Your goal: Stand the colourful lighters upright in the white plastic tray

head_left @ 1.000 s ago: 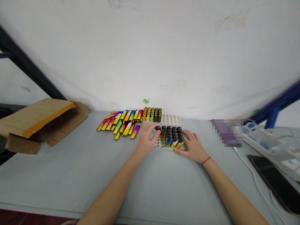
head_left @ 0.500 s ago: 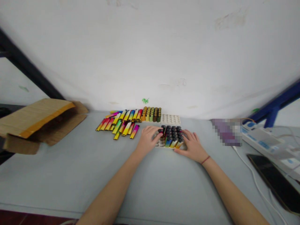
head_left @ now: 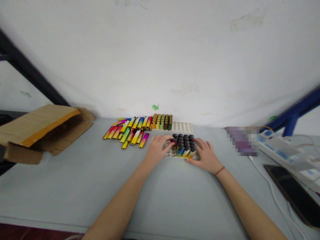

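Note:
My left hand [head_left: 158, 146] pinches a dark-topped lighter [head_left: 173, 138] between thumb and fingers, at the left part of a white holed tray [head_left: 171, 154]. The lighter is upright, its lower part partly hidden. Several lighters [head_left: 185, 143] with black tops and shiny gradient bodies stand in rows in the tray's middle and right. My right hand [head_left: 205, 156] grips the tray's right front corner, thumb along the front edge and fingers at the right side. Empty holes show under my left hand.
Loose gradient-coloured lighters [head_left: 135, 133] lie in a pile on the grey table [head_left: 175, 200]. Behind stand a block of gold-ended ones [head_left: 162, 122] and another white holed tray [head_left: 183, 126]. A cardboard box [head_left: 47, 128] is left; a phone [head_left: 291, 193] and power strip [head_left: 282, 151] lie right.
The pinched lighter sits slightly lower and nearer the standing row. My right hand keeps its place on the tray, and the view has shifted only a little.

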Tool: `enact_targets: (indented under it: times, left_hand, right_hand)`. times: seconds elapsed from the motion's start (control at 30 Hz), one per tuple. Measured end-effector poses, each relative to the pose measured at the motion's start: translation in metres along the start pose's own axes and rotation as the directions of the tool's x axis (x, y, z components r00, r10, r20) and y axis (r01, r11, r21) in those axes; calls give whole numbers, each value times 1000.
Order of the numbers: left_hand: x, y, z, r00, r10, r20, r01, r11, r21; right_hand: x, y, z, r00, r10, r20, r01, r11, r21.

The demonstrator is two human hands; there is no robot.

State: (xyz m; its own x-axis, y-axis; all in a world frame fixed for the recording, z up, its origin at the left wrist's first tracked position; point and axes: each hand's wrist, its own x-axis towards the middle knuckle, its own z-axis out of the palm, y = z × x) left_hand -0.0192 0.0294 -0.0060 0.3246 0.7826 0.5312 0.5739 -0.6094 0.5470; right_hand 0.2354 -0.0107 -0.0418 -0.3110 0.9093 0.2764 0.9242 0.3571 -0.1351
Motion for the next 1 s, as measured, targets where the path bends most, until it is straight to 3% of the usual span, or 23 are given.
enact_targets:
  times: [0.23,0.33,0.4,0.47,0.53,0.6,0.8,0.9,1.0]
  left_hand:
    - [2,3,-2,998,52,27,-53,998,45]
    - [2,3,-7,998,-55,-19,58,979,193]
    - [2,-1,-12,967,-219,-134,253,892,375]
    - [1,-7,-19,905,-353,-237,425,736,526]
    - [0,-13,-25,872,-426,-240,476,626,618]
    - [0,-17,-29,864,-463,-196,466,592,657]
    - [2,-18,-25,875,-482,-34,384,649,657]
    - [3,-21,-21,876,-481,-6,378,681,628]
    - [5,-25,-18,898,-436,-56,419,810,410]
  right_hand:
    - [0,-1,-2,1000,-2,11,2,1000,-15]
    - [0,-1,-3,1000,-4,8,4,1000,-15]
    - [1,-1,-3,1000,-3,8,3,1000,-12]
    - [1,-1,-3,1000,-2,10,3,1000,-11]
    - [1,-1,-3,1000,-3,10,3,1000,-11]
    - [1,-1,-3,1000,-3,9,4,1000,-11]
    - [1,-1,-2,1000,-3,1,3,1000,-11]
    - [0,-1,-2,1000,-4,0,4,1000,-13]
    - [0,0,-2,1000,-8,-2,8,1000,-13]
